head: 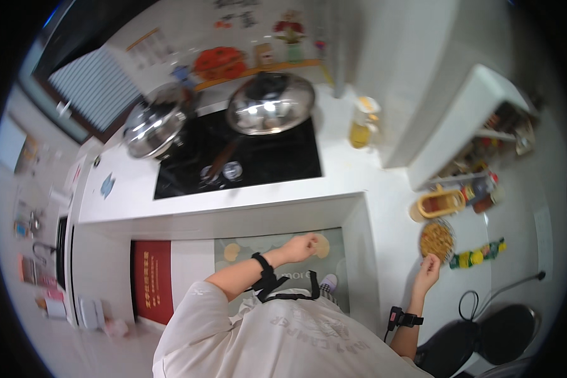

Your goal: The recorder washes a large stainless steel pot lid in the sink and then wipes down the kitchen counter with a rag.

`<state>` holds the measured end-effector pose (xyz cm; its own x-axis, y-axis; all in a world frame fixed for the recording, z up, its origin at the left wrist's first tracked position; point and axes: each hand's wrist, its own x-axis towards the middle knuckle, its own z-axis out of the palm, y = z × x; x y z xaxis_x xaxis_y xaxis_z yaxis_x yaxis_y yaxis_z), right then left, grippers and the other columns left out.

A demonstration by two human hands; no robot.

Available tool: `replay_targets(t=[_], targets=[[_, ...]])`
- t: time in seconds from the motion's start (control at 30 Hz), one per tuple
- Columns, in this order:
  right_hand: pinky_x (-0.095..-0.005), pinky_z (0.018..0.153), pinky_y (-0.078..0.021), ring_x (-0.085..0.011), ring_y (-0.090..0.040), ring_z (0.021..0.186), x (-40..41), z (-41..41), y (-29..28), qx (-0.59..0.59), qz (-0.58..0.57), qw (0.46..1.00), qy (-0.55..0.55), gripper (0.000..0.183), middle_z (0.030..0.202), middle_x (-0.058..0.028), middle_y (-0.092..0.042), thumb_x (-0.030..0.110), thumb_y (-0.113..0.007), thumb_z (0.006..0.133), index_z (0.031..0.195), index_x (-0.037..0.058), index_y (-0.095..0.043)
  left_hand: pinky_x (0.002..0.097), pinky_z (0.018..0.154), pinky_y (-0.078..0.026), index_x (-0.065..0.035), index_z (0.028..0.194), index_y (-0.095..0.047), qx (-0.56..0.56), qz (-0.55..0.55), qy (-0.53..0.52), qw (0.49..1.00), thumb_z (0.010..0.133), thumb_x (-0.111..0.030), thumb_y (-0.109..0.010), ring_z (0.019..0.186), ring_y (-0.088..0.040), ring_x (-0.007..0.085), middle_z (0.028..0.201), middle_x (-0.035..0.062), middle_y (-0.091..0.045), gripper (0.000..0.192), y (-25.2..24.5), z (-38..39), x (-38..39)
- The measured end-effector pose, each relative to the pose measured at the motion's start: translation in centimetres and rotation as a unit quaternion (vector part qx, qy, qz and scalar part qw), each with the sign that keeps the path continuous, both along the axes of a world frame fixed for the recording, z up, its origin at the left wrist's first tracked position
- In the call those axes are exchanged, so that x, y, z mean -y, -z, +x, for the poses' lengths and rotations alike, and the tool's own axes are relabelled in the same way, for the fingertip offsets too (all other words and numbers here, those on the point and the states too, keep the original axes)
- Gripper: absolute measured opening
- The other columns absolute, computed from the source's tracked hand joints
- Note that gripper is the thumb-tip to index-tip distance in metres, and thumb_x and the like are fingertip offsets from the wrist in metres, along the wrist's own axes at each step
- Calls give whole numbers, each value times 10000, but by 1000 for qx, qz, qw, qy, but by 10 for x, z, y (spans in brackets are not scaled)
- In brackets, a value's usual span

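My left hand hangs in front of my body above the floor mat, fingers loosely curled, with nothing visible in it. Over on the right counter, my right hand is at the near rim of a plate of yellowish-brown food. Its fingertips overlap the plate's edge; whether they grip the rim or a bit of food is unclear. Beside the plate lies a green and yellow packet. Just beyond it stands a yellow-rimmed oblong container. Both wrists wear black straps.
A lidded wok and a lidded steel pot stand on the black cooktop. An oil jug is right of it. A spice shelf rises behind the right counter. A black round appliance and its cord lie near my right elbow.
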<state>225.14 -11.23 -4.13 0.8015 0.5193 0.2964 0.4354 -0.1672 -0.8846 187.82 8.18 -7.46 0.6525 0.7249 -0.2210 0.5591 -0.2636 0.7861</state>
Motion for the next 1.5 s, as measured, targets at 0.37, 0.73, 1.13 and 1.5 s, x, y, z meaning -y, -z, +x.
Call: replay_targets(t=[0.37,0.73,1.13,1.5], targets=[[-352,747,-478,-288,-595,868,-185,-486,2,127,-179,721,-657,172,922,-119,-618,188,-555,882,982,60,-613,339,691,-508,-36,1105,-536,50,-103,-529,841,819,-176,-599,748,-643,231,836,120,-651,324,97,-438,161],[-387,876,-450,-330,-549,1012,-256,-805,43,194,-107,470,-854,233,1036,-148,-600,190,-560,857,1029,39,-604,276,590,-483,-42,1146,-485,161,-217,-747,607,835,-110,-585,702,-616,151,911,89,-623,334,135,-601,234],[-412,970,-410,-350,-487,1153,-518,-1138,60,204,-50,494,-843,372,1243,-212,-503,222,-577,829,1134,11,-546,296,686,-507,-14,1137,-517,86,-105,-752,645,861,-153,-570,765,-641,184,920,128,-636,314,72,-825,46],[-455,1011,-353,-376,-384,1250,-723,-1410,108,297,-49,606,-737,520,1301,-228,-442,190,-609,802,1242,-21,-427,258,640,-491,-31,1112,-514,119,-127,-734,657,888,-102,-562,777,-617,135,920,56,-622,240,54,-1020,-88]])
